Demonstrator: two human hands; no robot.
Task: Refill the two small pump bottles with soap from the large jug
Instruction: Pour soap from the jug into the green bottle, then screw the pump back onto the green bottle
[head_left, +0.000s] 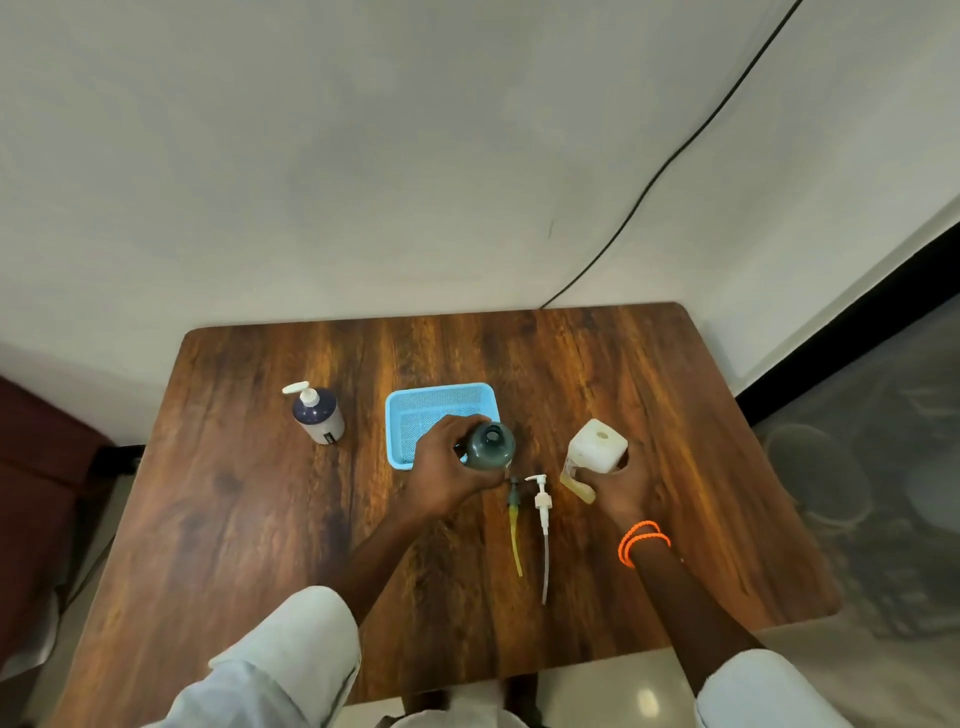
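No readable text — pump bottle (318, 415) label (dark patch) blurred.

Both forearms rise from the bottom of the frame in pale rolled sleeves toward its centre. The left hand (447, 467) curls its grip around something at mid-frame. The right hand (623, 488), orange bands at its wrist, holds something too.

Three bottles are standing on the one table (249, 519): a dark bottle (318, 415) at nine o'clock wearing its pump, a green bottle (491, 447) at the centre, and a white bottle (597, 447) at three o'clock, both showing open necks. Two loose pumps are lying at six o'clock, a green pump (514, 512) and a white pump (543, 506). One blue basket (415, 410) is sitting at twelve o'clock. Two hands are showing, the left hand (441, 473) and the right hand (623, 488).
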